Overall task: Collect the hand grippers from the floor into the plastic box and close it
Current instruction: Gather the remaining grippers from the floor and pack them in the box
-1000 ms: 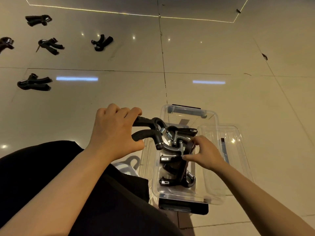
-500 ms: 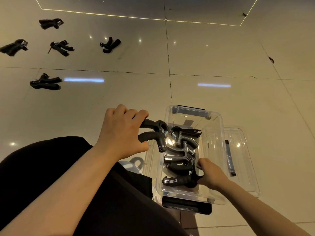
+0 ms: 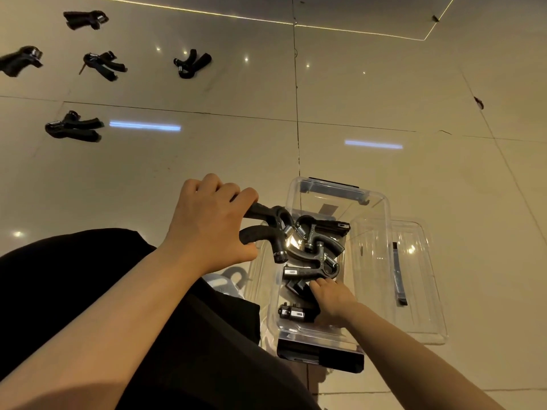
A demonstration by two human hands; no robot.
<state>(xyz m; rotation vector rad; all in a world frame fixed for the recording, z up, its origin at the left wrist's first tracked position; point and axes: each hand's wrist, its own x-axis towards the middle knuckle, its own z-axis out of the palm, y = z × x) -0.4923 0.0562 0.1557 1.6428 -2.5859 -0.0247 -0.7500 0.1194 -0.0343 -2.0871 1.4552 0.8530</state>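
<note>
A clear plastic box [image 3: 376, 202] stands open on the floor in front of me, with several black hand grippers [image 3: 318, 247] piled inside. My left hand [image 3: 207, 223] grips one black hand gripper [image 3: 268, 229] by its handles, holding it over the box's left rim. My right hand [image 3: 331, 297] is down inside the box near its front end, fingers on a gripper lying there [image 3: 299, 287]. Several more grippers lie on the floor at the far left, among them one [image 3: 192, 63] and another [image 3: 74, 127]. The clear lid [image 3: 420, 291] lies flat to the right of the box.
My dark-clothed knee [image 3: 88, 291] fills the lower left. A black latch [image 3: 322, 355] sits on the box's near end. The pale tiled floor [image 3: 384, 99] stretches ahead and right. A light-coloured bag [image 3: 228, 282] peeks out beside the box.
My right hand has slid from the middle of the pile toward the front end of the box. My left hand has kept its gripper at the left rim.
</note>
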